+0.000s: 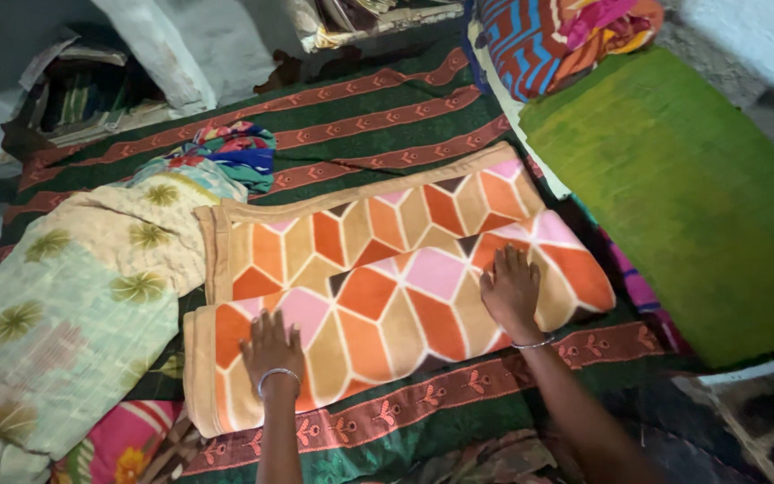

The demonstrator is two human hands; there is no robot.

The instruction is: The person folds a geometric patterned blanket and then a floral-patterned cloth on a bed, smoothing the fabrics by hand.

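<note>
A thick folded blanket with an orange, pink and beige diamond pattern lies on a green bed cover. My left hand presses flat on the blanket's near left part, fingers spread, a thin bangle on the wrist. On the near right part rests my right hand, palm down, also wearing a bangle. Neither hand grips anything.
A pale floral quilt lies crumpled to the left, with a colourful cloth behind it. The green bed cover has red patterned stripes. A green mat slopes at the right, under a striped bundle.
</note>
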